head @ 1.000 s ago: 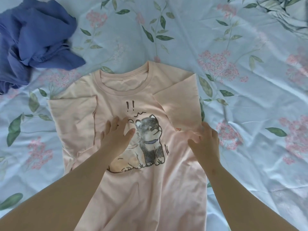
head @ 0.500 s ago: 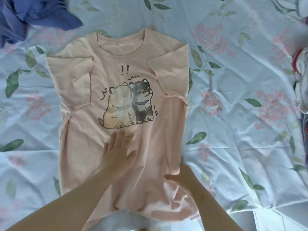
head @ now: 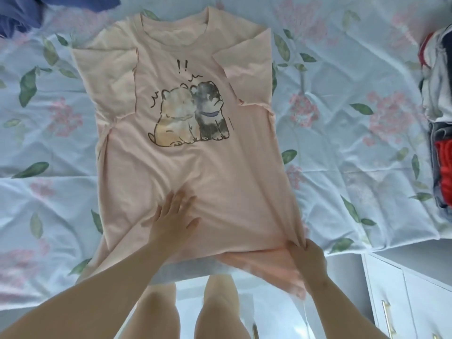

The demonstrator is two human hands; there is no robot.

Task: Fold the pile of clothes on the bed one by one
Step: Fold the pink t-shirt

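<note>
A peach T-shirt [head: 200, 167] with a print of two cartoon dogs lies face up on the floral bed sheet [head: 367, 143], both sleeves folded inward. My left hand [head: 175, 216] presses flat on the lower middle of the shirt, fingers straight. My right hand [head: 305, 255] pinches the shirt's bottom right corner at the bed's near edge, and the hem there is bunched and hangs over the edge.
A crumpled blue garment [head: 27, 11] lies at the far left. A stack of grey, white and red clothes [head: 440, 118] sits at the right edge. A white drawer cabinet [head: 403, 289] stands below right of the bed. My legs show below the bed edge.
Both hands slid down the shirt from chest level to the hem. My right hand took hold of the bottom right corner; my left hand kept smoothing downward.
</note>
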